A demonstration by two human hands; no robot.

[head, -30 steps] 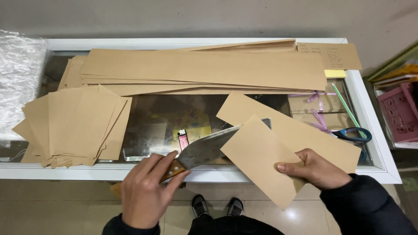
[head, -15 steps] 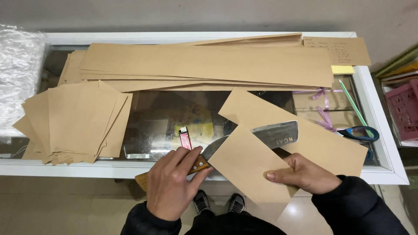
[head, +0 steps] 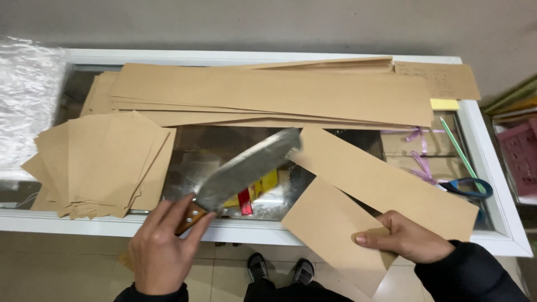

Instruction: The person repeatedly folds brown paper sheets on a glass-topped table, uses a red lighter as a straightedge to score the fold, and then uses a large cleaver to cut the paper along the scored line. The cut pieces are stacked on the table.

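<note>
The cut brown paper sheet (head: 335, 235) lies slanted over the near edge of the desk (head: 503, 235), its lower corner hanging past the rim toward the floor. The right hand (head: 405, 240) pins it from the right side: thumb on top pointing left, the other fingers curled beneath the sheet, so they are clamped on the paper. The dark sleeve runs off to the lower right corner.

Just behind this sheet lies a longer brown strip (head: 386, 184), angled the same way, its upper end near the tip of the knife (head: 246, 168). The left hand (head: 159, 251) grips the knife's wooden handle, fingers wrapped tight around it, back of the hand upward, wrist coming from below. The broad grey blade points up and to the right, lifted over the glass top, clear of the cut sheet.

To the left rests a fanned stack of smaller brown sheets (head: 103, 165). Along the far side long brown strips (head: 268, 95) lie piled. Blue-handled scissors (head: 472, 187) sit near the right edge, beside purple ribbon (head: 417, 151), and a yellow note pad (head: 443, 104) lies at the far right.
</note>
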